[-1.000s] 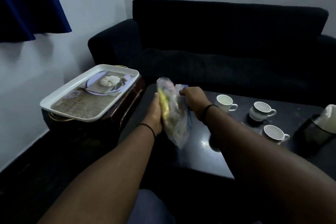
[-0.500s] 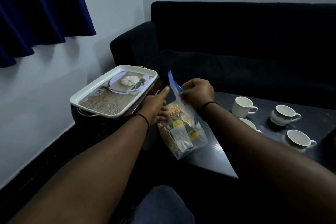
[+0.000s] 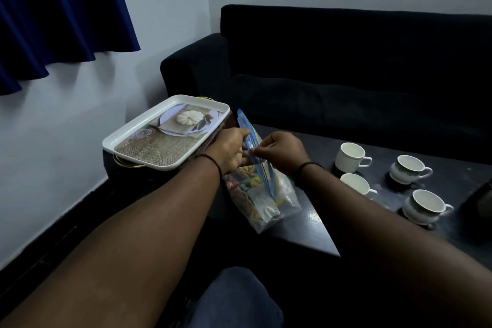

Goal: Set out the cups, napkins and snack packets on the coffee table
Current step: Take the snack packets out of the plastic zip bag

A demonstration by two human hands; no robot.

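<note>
At frame centre, the left hand and right hand pinch the blue zip strip of a limp, light clear bag of snack packets resting on the dark tabletop, likely best held by that stiffer strip, cups at right.

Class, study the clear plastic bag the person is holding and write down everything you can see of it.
The clear plastic bag is a soft, see-through zip pouch with a blue seal strip along its top edge. It stands roughly upright at the near left corner of the dark coffee table, its bottom seemingly resting there. Inside show mixed colourful snack packets, yellow, green and brown. The left hand and right hand both pinch the blue strip at the mouth; whether it is open cannot be told.
</note>
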